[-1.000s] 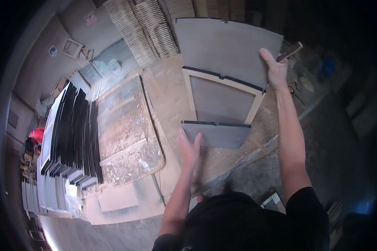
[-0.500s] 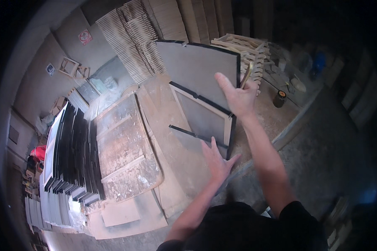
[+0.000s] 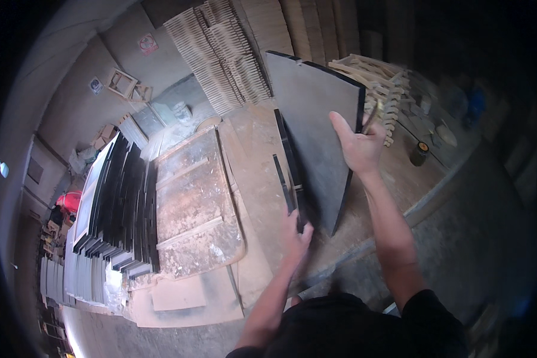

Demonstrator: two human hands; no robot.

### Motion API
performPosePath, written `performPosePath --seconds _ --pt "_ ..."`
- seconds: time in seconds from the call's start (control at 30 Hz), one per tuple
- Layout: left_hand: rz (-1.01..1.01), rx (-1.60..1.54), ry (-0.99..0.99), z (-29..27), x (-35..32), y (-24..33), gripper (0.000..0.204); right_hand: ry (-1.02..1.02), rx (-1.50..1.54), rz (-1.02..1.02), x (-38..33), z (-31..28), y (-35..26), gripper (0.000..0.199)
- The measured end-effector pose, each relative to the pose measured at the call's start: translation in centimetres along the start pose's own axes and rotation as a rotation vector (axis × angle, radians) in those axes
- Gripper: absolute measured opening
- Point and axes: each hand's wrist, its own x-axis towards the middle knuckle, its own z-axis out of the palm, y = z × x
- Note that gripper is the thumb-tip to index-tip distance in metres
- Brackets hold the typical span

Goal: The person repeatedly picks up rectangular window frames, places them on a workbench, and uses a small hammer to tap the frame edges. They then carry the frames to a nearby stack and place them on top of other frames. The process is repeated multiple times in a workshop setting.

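A large grey panel with black edges (image 3: 316, 119) stands tilted on the table, and my right hand (image 3: 364, 146) is closed on its right edge, thumb across the face. A thin yellowish strip-like thing (image 3: 373, 114) sticks up by that hand's fingers; its kind is unclear. Lower left of the panel, my left hand (image 3: 295, 235) is closed round the near end of a black-edged frame panel (image 3: 284, 184), seen nearly edge-on. Another black edge (image 3: 287, 146) stands beside it, between it and the large panel. The fingers' undersides are hidden.
On the left stands a row of black-edged panels (image 3: 116, 209) beside a paint-stained board (image 3: 191, 200). Slatted wood stacks (image 3: 221, 59) lean at the back. A pile of wooden frames (image 3: 379, 74) and a dark jar (image 3: 419, 154) lie to the right, near the table's edge (image 3: 423, 203).
The large panel has turned and shifted away from the smaller framed panels. My left hand has swung those panels nearly edge-on and closed round them. The whole view has shifted slightly.
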Motion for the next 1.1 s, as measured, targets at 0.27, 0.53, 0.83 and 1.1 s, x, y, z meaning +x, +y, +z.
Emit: performPosePath --seconds 0.27,0.53,0.83,1.1 --pt "-0.383 -0.337 -0.049 -11.6 1.2 -9.3 0.028 -0.005 -0.068 -0.019 -0.1 -3.8 -2.3 0.022" --pt "-0.4 -0.241 0.027 -11.5 2.6 -10.6 0.036 -0.051 0.024 -0.05 -2.0 -5.0 -0.6 0.029" --pt "-0.413 -0.135 -0.004 -11.8 3.0 -10.5 0.03 -0.087 -0.003 -0.165 -1.4 -5.0 -0.9 0.017" --pt "-0.397 -0.2 0.083 -10.8 3.0 -9.3 0.027 -0.138 0.015 -0.143 -1.6 -5.5 -0.3 0.02"
